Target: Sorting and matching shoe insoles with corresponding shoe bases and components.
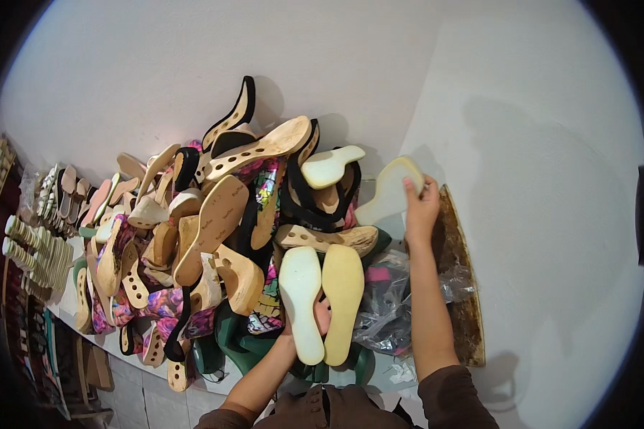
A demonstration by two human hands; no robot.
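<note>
My left hand (323, 317) is closed behind two foam insoles held side by side, toes up. One is a white insole (300, 304); the other is a pale yellow insole (343, 304). Most of the fingers are hidden behind them. Farther off to the right, my right hand (423, 207) pinches a translucent whitish insole (393, 187) with a yellowish edge, its thumb on the near face. Another white insole (333, 164) lies on the pile of shoe parts just left of my right hand.
A heap of wooden soles (212, 229) and wedge heels (240, 279) covers the table, with patterned fabric pieces among them. Clear plastic bags (386, 311) lie right of the insoles, beside a stained brown board (459, 286). Stacked white pieces (36, 254) stand far left. Walls close in behind.
</note>
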